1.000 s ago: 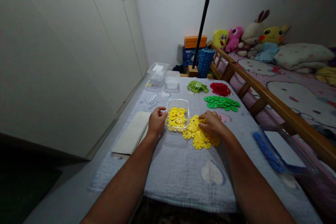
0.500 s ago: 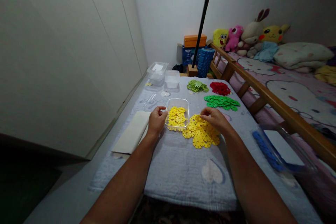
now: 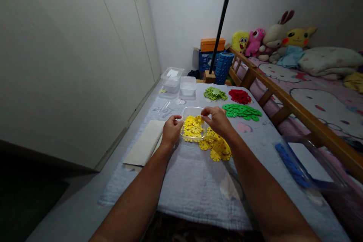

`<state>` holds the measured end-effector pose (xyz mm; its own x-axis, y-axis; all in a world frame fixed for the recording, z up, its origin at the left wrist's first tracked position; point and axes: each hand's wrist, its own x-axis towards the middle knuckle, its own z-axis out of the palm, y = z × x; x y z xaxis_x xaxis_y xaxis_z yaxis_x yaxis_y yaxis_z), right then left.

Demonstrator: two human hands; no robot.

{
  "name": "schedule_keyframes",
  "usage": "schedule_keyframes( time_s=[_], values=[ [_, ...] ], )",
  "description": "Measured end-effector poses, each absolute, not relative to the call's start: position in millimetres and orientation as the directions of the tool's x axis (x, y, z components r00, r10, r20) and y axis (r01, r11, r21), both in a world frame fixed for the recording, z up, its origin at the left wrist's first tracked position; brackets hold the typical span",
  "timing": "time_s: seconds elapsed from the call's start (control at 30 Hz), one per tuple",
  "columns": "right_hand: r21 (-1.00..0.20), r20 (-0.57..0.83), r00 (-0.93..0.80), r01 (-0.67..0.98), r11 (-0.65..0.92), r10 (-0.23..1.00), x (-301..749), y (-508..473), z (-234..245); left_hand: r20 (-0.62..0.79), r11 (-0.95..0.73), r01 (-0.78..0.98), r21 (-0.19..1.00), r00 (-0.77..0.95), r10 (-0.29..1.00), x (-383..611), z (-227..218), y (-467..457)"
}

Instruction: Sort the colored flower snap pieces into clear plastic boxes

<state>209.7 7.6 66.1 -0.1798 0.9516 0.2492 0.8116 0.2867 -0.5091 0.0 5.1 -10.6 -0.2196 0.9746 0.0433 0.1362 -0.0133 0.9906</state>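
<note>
A clear plastic box (image 3: 193,111) holding yellow flower-shaped pieces (image 3: 192,127) sits on the pale blue blanket (image 3: 193,181). My left hand (image 3: 171,130) grips the box's left rim, fingers closed on it. My right hand (image 3: 217,120) hovers over the box's right side with fingers pinched together; what they hold is too small to make out. A loose pile of yellow pieces (image 3: 216,147) lies just right of the box, under my right wrist.
Light green (image 3: 214,93), red (image 3: 239,96) and dark green (image 3: 241,111) piles lie farther back. Two clear boxes (image 3: 178,82) stand at the far left. A white sheet (image 3: 146,141) lies left, a tub with blue pieces (image 3: 300,166) right, beside a wooden bed rail (image 3: 286,104).
My right hand rose from the loose yellow pile and moved left to above the box. My left hand stayed on the box's rim.
</note>
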Motion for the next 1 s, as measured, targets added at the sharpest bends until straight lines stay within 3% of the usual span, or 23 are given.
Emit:
schedule_keyframes(
  time_s=[0.17,0.33,0.67,0.8,1.0],
  values=[
    [-0.406,0.190,-0.244,0.863,0.302,0.951,192,9,66,0.042,-0.016,0.120,0.993,-0.214,0.976,0,-10,5],
    [-0.394,0.145,-0.282,0.863,0.317,0.948,177,11,62,0.046,-0.021,0.115,0.993,-0.218,0.975,0,-10,5],
    [-0.416,0.242,-0.104,0.887,0.200,0.965,233,4,50,0.056,-0.025,0.136,0.990,-0.231,0.971,2,-6,3],
    [-0.316,0.126,-0.117,0.937,0.152,0.985,250,-15,35,0.050,-0.016,0.144,0.989,-0.233,0.971,2,-4,2],
    [-0.224,0.014,-0.237,0.946,0.234,0.971,242,-36,14,0.055,-0.021,0.152,0.988,-0.223,0.973,0,-8,4]
  ],
)
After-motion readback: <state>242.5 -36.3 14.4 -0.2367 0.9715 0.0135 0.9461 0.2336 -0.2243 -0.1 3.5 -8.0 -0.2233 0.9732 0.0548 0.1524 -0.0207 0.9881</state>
